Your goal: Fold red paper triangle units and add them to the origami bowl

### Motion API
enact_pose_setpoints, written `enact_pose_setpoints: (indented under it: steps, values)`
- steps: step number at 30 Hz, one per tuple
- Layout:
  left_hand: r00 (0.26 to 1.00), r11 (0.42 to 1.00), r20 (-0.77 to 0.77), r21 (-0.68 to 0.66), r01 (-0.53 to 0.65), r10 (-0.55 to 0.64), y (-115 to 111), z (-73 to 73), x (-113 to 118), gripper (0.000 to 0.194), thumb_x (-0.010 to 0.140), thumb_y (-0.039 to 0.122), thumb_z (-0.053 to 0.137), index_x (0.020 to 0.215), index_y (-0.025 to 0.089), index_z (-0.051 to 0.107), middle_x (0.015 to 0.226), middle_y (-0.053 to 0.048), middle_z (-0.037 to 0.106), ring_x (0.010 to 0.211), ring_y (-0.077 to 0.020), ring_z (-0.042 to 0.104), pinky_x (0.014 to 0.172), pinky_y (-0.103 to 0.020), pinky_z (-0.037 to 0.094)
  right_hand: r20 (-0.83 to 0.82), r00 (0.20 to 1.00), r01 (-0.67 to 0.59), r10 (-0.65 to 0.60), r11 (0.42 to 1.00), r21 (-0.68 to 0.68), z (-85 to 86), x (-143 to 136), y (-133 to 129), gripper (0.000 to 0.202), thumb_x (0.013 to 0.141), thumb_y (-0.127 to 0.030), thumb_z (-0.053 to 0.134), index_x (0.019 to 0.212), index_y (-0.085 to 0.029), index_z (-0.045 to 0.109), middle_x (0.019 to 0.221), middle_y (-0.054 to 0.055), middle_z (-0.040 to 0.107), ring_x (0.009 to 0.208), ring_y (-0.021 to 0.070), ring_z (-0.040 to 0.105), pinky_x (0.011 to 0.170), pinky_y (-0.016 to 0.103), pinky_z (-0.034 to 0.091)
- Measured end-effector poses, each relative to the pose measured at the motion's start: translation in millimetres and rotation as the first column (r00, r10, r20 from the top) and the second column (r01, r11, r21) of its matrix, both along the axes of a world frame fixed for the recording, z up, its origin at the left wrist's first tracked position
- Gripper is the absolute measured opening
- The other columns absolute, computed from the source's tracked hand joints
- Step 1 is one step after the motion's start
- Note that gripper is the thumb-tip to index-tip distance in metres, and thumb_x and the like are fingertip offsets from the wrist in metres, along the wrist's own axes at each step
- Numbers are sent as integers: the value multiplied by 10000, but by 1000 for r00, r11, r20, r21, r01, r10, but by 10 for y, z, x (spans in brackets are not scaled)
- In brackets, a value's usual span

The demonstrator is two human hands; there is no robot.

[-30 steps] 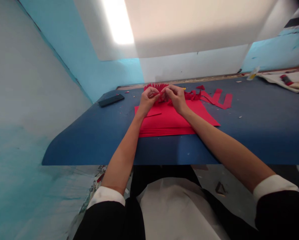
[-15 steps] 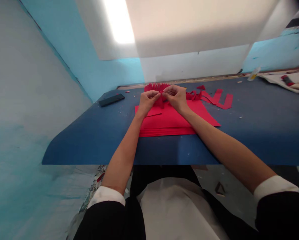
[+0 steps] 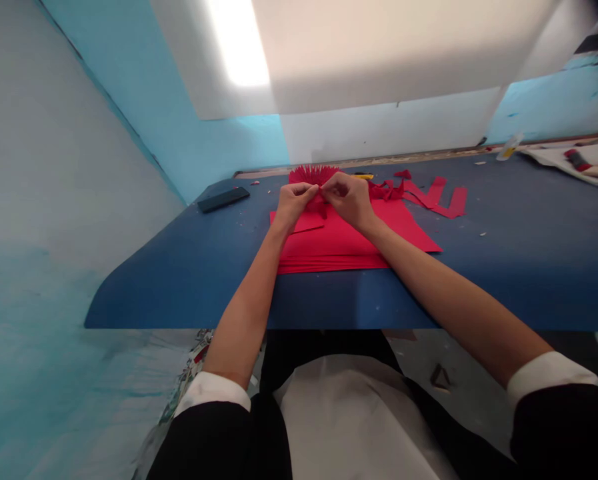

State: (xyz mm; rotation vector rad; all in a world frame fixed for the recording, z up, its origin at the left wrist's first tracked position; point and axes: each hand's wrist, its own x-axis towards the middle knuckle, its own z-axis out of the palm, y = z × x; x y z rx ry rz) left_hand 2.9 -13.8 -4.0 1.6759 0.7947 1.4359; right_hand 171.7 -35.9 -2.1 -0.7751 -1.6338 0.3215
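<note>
My left hand (image 3: 295, 203) and my right hand (image 3: 349, 199) meet above a stack of red paper sheets (image 3: 343, 248). Both hands pinch a small red paper piece (image 3: 321, 203), partly hidden by the fingers. Just behind them stands a spiky red paper fringe (image 3: 313, 175). A smaller red paper piece (image 3: 309, 223) lies on the stack beneath my left hand. To the right of my right hand are crumpled red paper pieces (image 3: 389, 191).
Red strips (image 3: 449, 200) lie right of the stack on the blue table (image 3: 179, 280). A dark flat object (image 3: 223, 199) is at the left. A yellow tool (image 3: 363, 176), a small bottle (image 3: 509, 147) and a whitish sheet (image 3: 553, 163) are toward the back.
My right hand has shifted slightly left, closer to my left fingertips, and more of the yellow tool shows behind it. My left hand has barely moved.
</note>
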Motion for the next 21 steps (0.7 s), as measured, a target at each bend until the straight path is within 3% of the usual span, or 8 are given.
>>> enact_pose_setpoints:
  steps: [5,10,16,21]
  values:
    - [1000,1000,-25,-16,14,-14,-13,14,-4,607,742,779,842,610,211,675,540,33,515,515,-88,452,487,-266,313,46,999,2,-3,1000,31,-1,13,2,345,912,-516,758,747,-234,646,657,-5,599,602,143,497,621,333,425]
    - [999,999,-25,-27,30,-31,-55,51,3,619,657,818,869,656,215,725,540,31,530,514,-85,425,481,-268,317,51,998,21,-23,999,35,-6,4,3,252,898,-406,753,752,-236,636,663,-8,606,605,146,507,617,331,421]
    - [995,986,27,-137,97,-94,-71,42,-3,528,672,695,943,696,206,748,559,26,578,499,-79,470,486,-266,390,68,997,44,-46,999,33,7,13,15,154,860,-240,741,743,-226,642,699,-8,632,651,146,534,667,324,449]
    - [987,969,60,-191,156,-147,-63,38,-25,492,692,630,967,695,192,742,577,7,598,515,-94,527,497,-275,409,61,998,28,-28,1000,-1,-5,22,38,130,885,-236,730,768,-231,675,722,-2,657,650,149,528,668,326,456]
